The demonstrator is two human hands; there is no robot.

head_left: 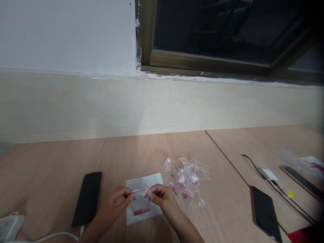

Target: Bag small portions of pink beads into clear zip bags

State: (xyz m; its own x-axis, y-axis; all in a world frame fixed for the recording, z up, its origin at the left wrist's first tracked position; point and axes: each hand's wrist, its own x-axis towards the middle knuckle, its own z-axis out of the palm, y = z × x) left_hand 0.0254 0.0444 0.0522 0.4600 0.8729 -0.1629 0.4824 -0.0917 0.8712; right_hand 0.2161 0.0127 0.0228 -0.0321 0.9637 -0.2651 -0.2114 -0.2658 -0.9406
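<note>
Between my two hands is a small clear zip bag [141, 201] with a red line along its top edge and a row of pinkish-red beads [141, 211] at its bottom. My left hand [118, 199] pinches the bag's upper left corner. At the upper right corner, the thumb and fingers of my right hand [161, 196] are closed on it. Beneath the bag lies a white sheet of paper [157, 179]. Just beyond my right hand is a pile of similar clear bags [187, 177] with pinkish-red beads in them.
A black phone [87, 199] with a white cable lies left of my hands. A white power strip [11, 224] is at the lower left. Another phone [266, 211], a white charger [270, 174] with black cable and a third dark phone [302, 182] are on the right.
</note>
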